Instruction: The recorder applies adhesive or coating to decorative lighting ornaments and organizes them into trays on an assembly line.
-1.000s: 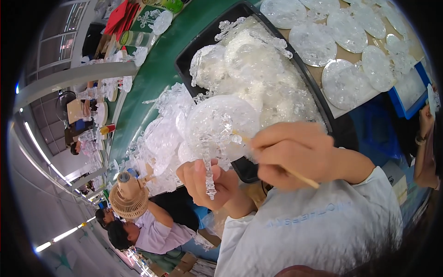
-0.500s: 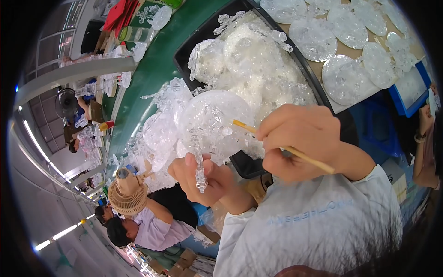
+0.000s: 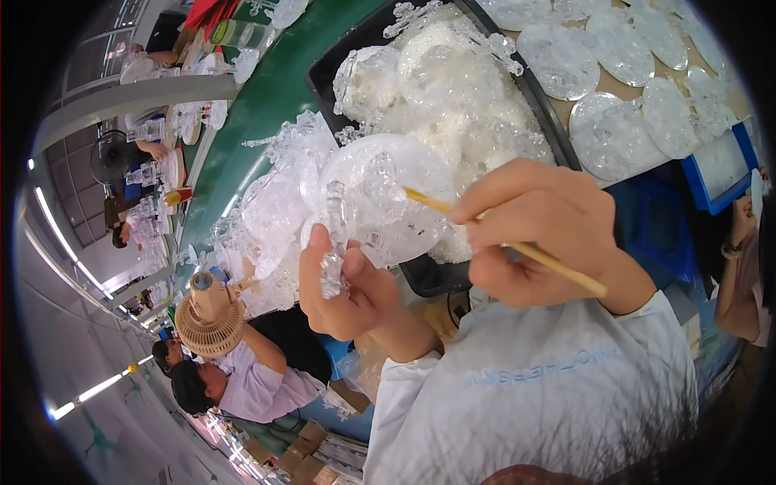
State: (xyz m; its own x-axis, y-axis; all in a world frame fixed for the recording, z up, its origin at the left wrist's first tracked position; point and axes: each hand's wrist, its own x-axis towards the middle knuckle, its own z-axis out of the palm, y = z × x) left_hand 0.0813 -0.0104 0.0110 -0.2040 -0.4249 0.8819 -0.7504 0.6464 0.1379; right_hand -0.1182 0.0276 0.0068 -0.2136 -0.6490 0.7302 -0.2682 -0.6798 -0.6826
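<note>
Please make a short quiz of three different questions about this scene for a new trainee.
1. True or false: the right hand holds a thin wooden stick.
2. What does the left hand hold? A) a clear plastic piece B) a metal spoon C) a red cup
3. Fill in: the pile of clear parts lies in a ____ tray.

Key: 1 true; 2 A, the clear plastic piece; 3 black.

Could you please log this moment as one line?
left hand: holds clear plastic piece | right hand: holds thin stick, tip on piece | behind: black tray of clear pieces
</note>
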